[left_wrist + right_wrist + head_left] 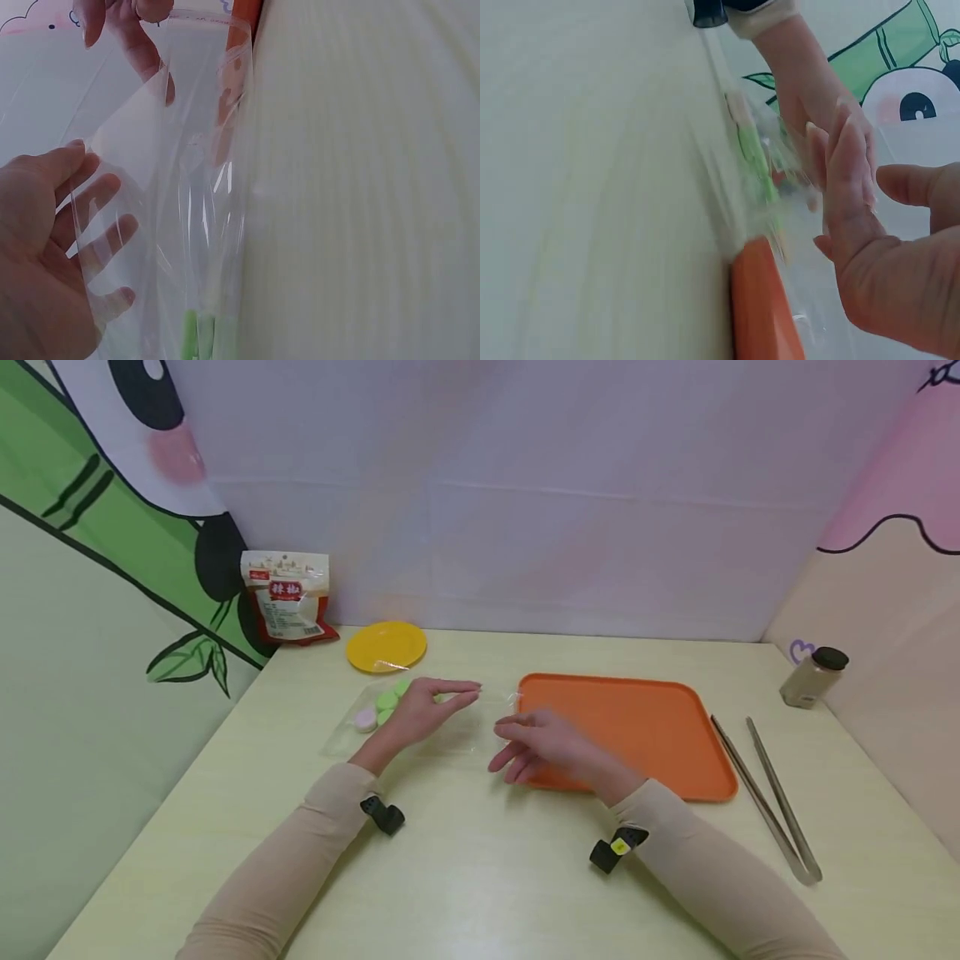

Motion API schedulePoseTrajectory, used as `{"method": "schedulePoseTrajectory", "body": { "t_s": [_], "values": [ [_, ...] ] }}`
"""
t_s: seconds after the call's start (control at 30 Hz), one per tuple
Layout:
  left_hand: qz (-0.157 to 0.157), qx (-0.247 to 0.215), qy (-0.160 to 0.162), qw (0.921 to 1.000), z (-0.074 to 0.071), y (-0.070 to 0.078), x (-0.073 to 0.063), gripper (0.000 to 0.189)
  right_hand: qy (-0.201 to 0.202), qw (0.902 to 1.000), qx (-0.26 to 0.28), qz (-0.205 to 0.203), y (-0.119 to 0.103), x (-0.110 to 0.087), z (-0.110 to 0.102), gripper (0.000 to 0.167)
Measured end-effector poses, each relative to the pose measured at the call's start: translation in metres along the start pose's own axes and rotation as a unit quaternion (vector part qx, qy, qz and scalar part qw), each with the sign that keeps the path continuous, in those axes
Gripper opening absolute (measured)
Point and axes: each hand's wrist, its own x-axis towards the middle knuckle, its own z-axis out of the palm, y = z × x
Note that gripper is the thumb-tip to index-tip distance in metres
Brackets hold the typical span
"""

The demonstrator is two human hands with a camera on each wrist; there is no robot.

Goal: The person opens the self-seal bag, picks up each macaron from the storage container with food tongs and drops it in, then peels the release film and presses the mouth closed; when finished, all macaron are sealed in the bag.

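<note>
A clear plastic bag (341,739) lies on the table with several green discs (387,700) and a pale pink disc (365,719) towards its left end. My left hand (423,714) is over the bag; in the left wrist view its thumb and index finger pinch the film (202,187) at one edge, while the other fingers spread behind it. Just right of the bag's end, my right hand (543,743) hovers with fingers loosely extended and nothing held. Behind that hand is an orange tray (637,714), partly covered by it.
Behind the bag lies a yellow round plate (386,647). A red and white food packet (288,597) stands at the back left. Metal tongs (785,802) lie right of the tray, and a jar with a black lid (812,681) stands near the right edge.
</note>
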Motion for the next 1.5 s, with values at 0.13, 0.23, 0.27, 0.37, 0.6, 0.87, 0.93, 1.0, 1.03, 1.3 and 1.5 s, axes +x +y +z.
{"method": "schedulePoseTrajectory", "body": {
  "t_s": [0.13,0.23,0.27,0.37,0.6,0.87,0.93,1.0,1.03,1.3,1.5],
  "values": [
    [0.005,-0.003,-0.003,1.0,0.001,-0.002,-0.001,0.036,-0.055,0.9947,0.079,0.036,0.006,0.0,0.01,0.064],
    [0.007,-0.004,0.001,1.0,0.001,-0.004,-0.002,0.035,-0.087,0.9851,0.142,0.043,0.009,-0.001,0.017,0.061],
    [0.008,-0.005,0.003,1.0,0.001,-0.004,-0.002,0.035,-0.093,0.9818,0.16,0.042,0.01,-0.002,0.02,0.061],
    [0.013,-0.006,0.006,0.9999,0.001,-0.003,-0.003,0.033,-0.103,0.9717,0.208,0.042,0.009,-0.006,0.027,0.061],
    [0.008,0.0,0.003,1.0,0.001,-0.003,-0.004,0.033,-0.094,0.9647,0.244,0.029,0.012,-0.008,0.042,0.071],
    [0.017,0.007,0.001,0.9998,0.002,-0.003,-0.005,0.032,-0.081,0.9672,0.24,0.019,0.021,-0.001,0.044,0.069],
    [0.025,0.008,0.001,0.9996,0.002,-0.002,-0.003,0.032,-0.079,0.9677,0.239,0.017,0.022,0.0,0.043,0.069],
    [0.03,0.007,0.001,0.9995,0.002,-0.001,-0.002,0.032,-0.077,0.9677,0.239,0.017,0.023,0.001,0.041,0.069],
    [0.031,0.005,-0.001,0.9995,0.002,0.0,-0.001,0.032,-0.075,0.968,0.239,0.017,0.023,0.002,0.041,0.068],
    [0.024,0.01,-0.007,0.9996,0.0,0.003,-0.001,0.035,-0.082,0.9706,0.226,0.015,0.024,0.002,0.039,0.053],
    [0.014,0.051,-0.02,0.9984,-0.017,0.014,0.012,0.042,-0.094,0.9716,0.217,0.013,0.019,0.001,0.037,0.051]
  ]
}}
